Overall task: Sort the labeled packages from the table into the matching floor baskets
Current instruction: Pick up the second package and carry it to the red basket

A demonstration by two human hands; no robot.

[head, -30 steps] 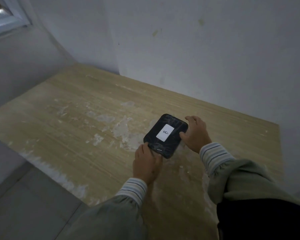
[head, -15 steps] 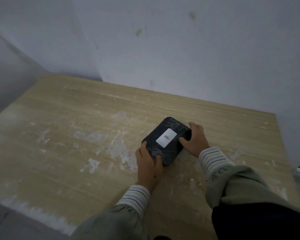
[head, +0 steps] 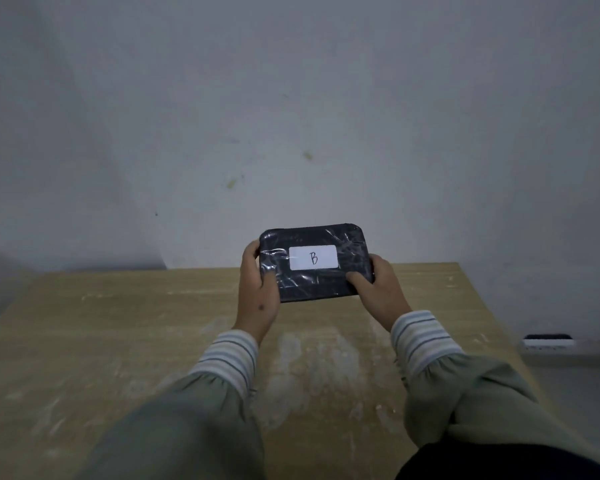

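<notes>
A black plastic-wrapped package (head: 321, 282) with a white label marked "B" (head: 313, 257) is held up above the wooden table (head: 118, 334), its face turned toward me. My left hand (head: 258, 292) grips its left end, thumb on the front. My right hand (head: 378, 292) grips its right end the same way. No floor basket is in view.
A pale wall (head: 291, 116) stands right behind the table. The tabletop carries white smears and scuffs. At the right, beyond the table's edge, a white ledge holds a small dark-topped object (head: 548, 340).
The package lay flat on the table with both hands at its edges; now both hands have lifted it off the table and turned it upright and level, label facing me. The view has swung to the wall.
</notes>
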